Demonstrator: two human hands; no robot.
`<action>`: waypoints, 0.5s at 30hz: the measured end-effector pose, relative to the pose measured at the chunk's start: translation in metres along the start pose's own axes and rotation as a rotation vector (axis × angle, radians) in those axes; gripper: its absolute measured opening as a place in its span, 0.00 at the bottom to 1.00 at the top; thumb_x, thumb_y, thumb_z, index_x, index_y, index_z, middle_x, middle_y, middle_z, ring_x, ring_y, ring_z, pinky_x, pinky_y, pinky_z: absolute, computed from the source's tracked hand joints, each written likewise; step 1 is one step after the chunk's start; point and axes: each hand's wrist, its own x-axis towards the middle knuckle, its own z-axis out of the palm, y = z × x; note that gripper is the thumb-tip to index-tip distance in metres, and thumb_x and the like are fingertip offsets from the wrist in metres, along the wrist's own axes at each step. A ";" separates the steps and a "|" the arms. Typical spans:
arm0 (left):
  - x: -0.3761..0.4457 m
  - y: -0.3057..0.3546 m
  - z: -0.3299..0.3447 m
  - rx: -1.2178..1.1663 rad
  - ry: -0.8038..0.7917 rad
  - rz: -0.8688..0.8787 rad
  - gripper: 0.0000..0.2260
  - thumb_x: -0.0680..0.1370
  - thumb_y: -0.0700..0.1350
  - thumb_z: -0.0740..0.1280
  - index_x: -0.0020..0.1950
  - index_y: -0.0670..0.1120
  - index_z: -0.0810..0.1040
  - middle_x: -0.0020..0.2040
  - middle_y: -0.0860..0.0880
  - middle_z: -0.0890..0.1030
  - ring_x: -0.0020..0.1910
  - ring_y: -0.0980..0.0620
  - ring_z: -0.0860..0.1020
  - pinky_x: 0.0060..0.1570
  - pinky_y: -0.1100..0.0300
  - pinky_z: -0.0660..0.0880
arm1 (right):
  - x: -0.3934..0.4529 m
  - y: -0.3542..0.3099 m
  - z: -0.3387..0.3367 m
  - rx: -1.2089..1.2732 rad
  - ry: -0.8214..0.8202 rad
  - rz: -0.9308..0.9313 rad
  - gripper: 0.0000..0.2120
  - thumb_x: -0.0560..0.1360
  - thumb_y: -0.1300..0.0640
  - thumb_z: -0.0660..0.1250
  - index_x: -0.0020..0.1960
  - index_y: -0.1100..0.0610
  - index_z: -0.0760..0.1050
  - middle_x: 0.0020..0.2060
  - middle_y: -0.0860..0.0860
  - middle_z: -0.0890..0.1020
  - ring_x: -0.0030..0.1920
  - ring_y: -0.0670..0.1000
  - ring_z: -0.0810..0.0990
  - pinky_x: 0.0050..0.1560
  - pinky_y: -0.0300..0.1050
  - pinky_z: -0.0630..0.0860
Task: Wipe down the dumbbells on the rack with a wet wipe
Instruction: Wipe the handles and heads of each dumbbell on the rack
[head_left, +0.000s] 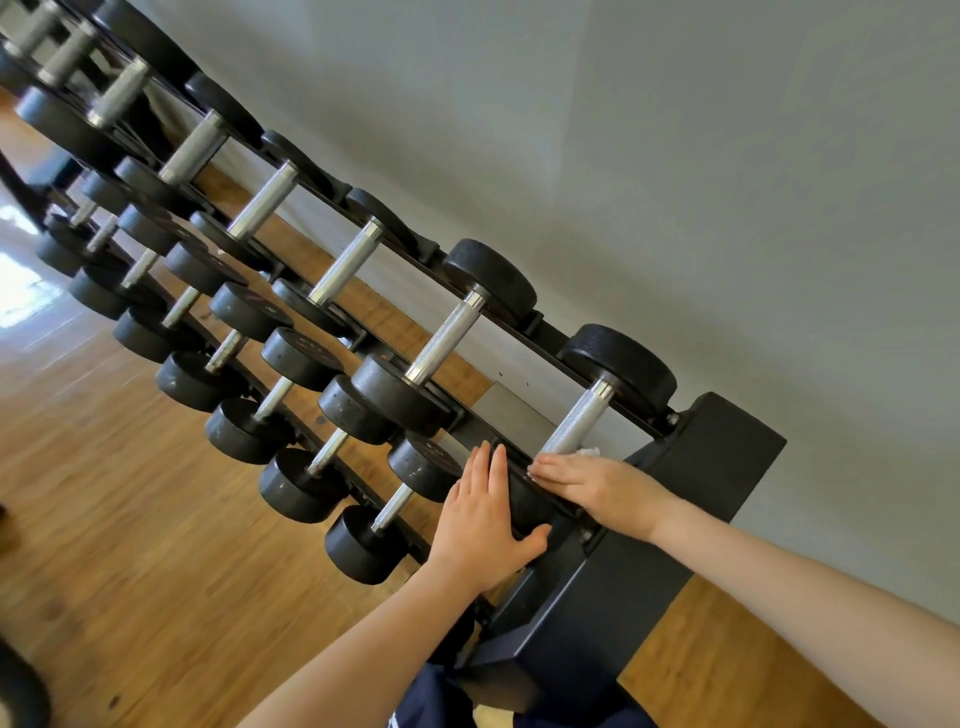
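My left hand (485, 525) lies flat, fingers straight, thumb hooked round the near head of the end dumbbell (574, 426) on the rack (691, 499). My right hand (597, 486) presses the wet wipe (587, 452) against it, fingers straight.

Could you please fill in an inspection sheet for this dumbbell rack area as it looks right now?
Surface: black two-tier rack standing on a wood floor.
Job's things: dumbbells fill both tiers; nearest upper dumbbell is being worked on; a white wet wipe peeks out beyond the right hand.
Clutter: nothing seen.
Grippers: left hand lies flat on that dumbbell's near head, fingers straight; right hand lies flat on the same head, by the handle.
Cables: nothing seen.
Surroundings: plain grey wall behind the rack.
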 end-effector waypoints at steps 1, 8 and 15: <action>0.000 0.000 0.000 0.000 0.000 -0.003 0.45 0.76 0.64 0.63 0.79 0.47 0.40 0.80 0.47 0.43 0.79 0.49 0.42 0.75 0.54 0.44 | -0.004 -0.003 0.001 0.001 0.007 0.009 0.31 0.60 0.68 0.80 0.62 0.62 0.76 0.60 0.55 0.79 0.61 0.52 0.78 0.55 0.50 0.78; -0.001 0.003 -0.005 0.014 -0.037 -0.012 0.44 0.76 0.64 0.63 0.79 0.46 0.40 0.80 0.46 0.43 0.79 0.48 0.42 0.77 0.51 0.47 | 0.018 -0.012 0.002 -0.157 0.106 0.129 0.32 0.57 0.68 0.79 0.61 0.59 0.78 0.61 0.55 0.79 0.62 0.56 0.77 0.61 0.55 0.70; -0.003 0.010 -0.016 0.066 -0.107 -0.050 0.45 0.76 0.65 0.62 0.79 0.46 0.39 0.80 0.45 0.42 0.78 0.47 0.41 0.77 0.46 0.47 | -0.004 -0.019 0.010 -0.143 0.133 0.060 0.32 0.54 0.64 0.83 0.57 0.61 0.80 0.55 0.55 0.82 0.57 0.53 0.81 0.59 0.48 0.73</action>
